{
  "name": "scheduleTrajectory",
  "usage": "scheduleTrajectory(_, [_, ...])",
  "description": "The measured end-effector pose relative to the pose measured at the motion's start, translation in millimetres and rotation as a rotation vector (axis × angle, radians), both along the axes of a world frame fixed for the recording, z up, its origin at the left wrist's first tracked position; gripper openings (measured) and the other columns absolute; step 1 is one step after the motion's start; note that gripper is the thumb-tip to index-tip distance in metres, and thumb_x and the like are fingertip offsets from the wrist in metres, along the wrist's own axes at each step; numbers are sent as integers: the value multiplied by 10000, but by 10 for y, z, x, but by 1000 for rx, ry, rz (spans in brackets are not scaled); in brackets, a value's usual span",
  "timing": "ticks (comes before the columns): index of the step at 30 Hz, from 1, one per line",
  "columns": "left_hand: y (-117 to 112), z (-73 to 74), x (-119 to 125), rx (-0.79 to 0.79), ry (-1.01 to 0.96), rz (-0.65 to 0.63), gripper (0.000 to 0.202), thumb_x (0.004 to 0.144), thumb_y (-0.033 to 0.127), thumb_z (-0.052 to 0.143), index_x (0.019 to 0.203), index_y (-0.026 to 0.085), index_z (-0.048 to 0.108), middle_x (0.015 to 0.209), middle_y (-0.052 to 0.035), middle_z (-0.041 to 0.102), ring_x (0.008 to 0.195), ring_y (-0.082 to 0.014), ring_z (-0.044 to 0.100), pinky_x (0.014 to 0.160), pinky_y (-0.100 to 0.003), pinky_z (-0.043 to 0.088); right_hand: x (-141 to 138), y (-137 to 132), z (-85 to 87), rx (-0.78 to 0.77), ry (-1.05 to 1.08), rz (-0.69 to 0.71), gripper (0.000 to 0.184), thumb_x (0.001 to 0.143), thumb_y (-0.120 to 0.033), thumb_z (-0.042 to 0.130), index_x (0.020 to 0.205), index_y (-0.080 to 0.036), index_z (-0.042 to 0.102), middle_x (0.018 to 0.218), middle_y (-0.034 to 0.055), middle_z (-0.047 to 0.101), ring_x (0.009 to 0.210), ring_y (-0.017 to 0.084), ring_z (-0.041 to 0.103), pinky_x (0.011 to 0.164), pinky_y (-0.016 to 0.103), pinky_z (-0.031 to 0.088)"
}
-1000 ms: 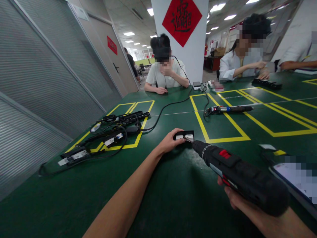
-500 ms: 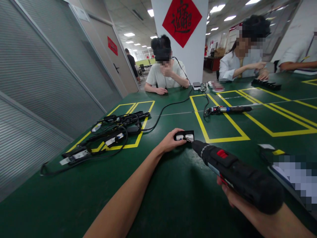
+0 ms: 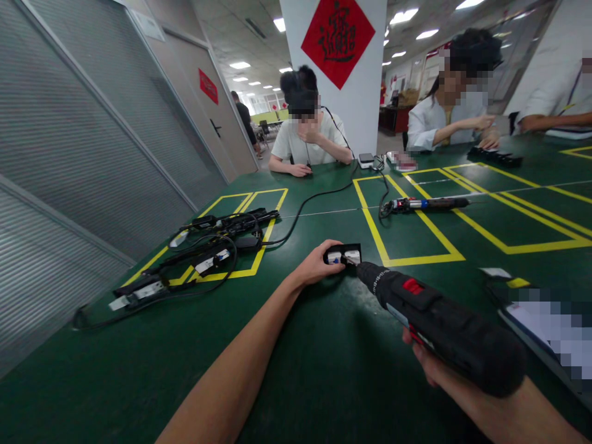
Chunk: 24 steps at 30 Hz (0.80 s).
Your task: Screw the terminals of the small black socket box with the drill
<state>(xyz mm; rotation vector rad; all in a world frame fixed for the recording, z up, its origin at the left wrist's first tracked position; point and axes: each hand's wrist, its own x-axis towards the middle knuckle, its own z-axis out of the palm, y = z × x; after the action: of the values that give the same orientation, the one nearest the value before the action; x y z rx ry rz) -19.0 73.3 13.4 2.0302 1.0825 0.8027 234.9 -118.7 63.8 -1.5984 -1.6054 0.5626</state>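
Note:
My left hand [image 3: 318, 265] is closed on the left end of a small black housing [image 3: 355, 250] with white parts inside, standing on the green table. In my right hand [image 3: 428, 361] is a black cordless drill [image 3: 430, 317] with red buttons, the fingers wrapped around its grip below the body. The drill's bit [image 3: 350, 261] points into the housing's open front, at the white part on the right. Whether the tip touches a screw there is too small to tell. Much of my right hand is hidden behind the drill.
Black assemblies with cables [image 3: 222, 240] lie at the left in a yellow-taped area. A pen-shaped electric screwdriver [image 3: 425, 204] rests farther back on the right. A black tray with papers [image 3: 546, 333] is at the right edge. Across the table sit co-workers, one [image 3: 317, 139] facing me.
The whole view has shifted very slightly left. Both hands, the housing and the drill keep the same positions relative to each other.

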Motion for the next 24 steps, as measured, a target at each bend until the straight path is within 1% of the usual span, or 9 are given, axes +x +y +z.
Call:
scheduleTrajectory(3, [1, -2, 4, -3, -5, -4, 513, 707, 282, 685, 1184, 182, 523, 1070, -65, 605, 918, -202, 577, 828, -329, 452, 13, 14, -2, -77, 52, 58, 177, 675, -355, 636, 831, -284, 682, 803, 62, 740, 748, 292, 714, 679, 424, 607])
scheduleTrajectory(5, [-2, 4, 6, -4, -3, -8, 514, 708, 286, 685, 1185, 180, 522, 1062, -65, 606, 911, -200, 576, 822, -327, 453, 23, 19, -12, -176, 135, 101, 156, 702, -363, 625, 832, -306, 692, 777, 47, 735, 669, 266, 706, 613, 396, 605])
scheduleTrajectory(7, [-6, 11, 7, -4, 0, -10, 515, 710, 292, 684, 1186, 181, 522, 1057, -64, 606, 906, -198, 575, 820, -327, 452, 30, 20, -32, -247, 206, 111, 162, 739, -391, 597, 846, -317, 694, 715, 36, 717, 601, 241, 688, 592, 376, 599])
scheduleTrajectory(9, [-9, 14, 8, -8, 1, -2, 519, 705, 299, 688, 1183, 183, 525, 1053, -63, 607, 900, -197, 576, 815, -326, 454, 31, 22, -42, -254, 218, 82, 212, 733, -437, 595, 863, -301, 692, 681, 43, 699, 600, 244, 680, 598, 378, 596])
scheduleTrajectory(13, [-15, 11, 13, -19, -4, 25, 535, 692, 320, 704, 1180, 188, 530, 1042, -57, 610, 882, -192, 580, 812, -325, 455, 23, 47, 59, -269, 183, 22, 305, 602, -469, 659, 798, -238, 701, 764, 99, 719, 706, 292, 693, 605, 394, 596])
scheduleTrajectory(15, [-21, 13, 16, -22, -11, 28, 546, 689, 335, 713, 1181, 190, 527, 1033, -55, 609, 874, -188, 580, 812, -323, 455, 20, 61, 150, -289, 167, 54, 269, 601, -443, 644, 754, -233, 713, 694, 85, 716, 663, 281, 697, 609, 388, 599])
scheduleTrajectory(18, [-33, 28, 20, -34, -22, 19, 559, 684, 357, 723, 1180, 190, 526, 1029, -55, 607, 870, -187, 582, 810, -323, 458, 21, 63, 216, -299, 149, 143, 280, 673, -425, 610, 847, -244, 734, 597, 39, 699, 578, 243, 694, 572, 345, 601])
scheduleTrajectory(20, [-38, 36, 23, -40, -22, 19, 563, 680, 362, 726, 1178, 190, 527, 1030, -55, 607, 872, -190, 583, 810, -325, 459, 24, 49, 182, -269, 140, 152, 299, 702, -441, 598, 885, -247, 734, 603, 33, 705, 570, 234, 695, 562, 330, 602])
scheduleTrajectory(24, [-36, 34, 26, -46, -13, 33, 569, 675, 357, 731, 1179, 191, 528, 1016, -54, 611, 862, -193, 586, 792, -326, 463, 27, 23, 46, -220, 102, 113, 229, 706, -430, 597, 797, -266, 728, 656, 39, 726, 604, 247, 705, 534, 338, 605])
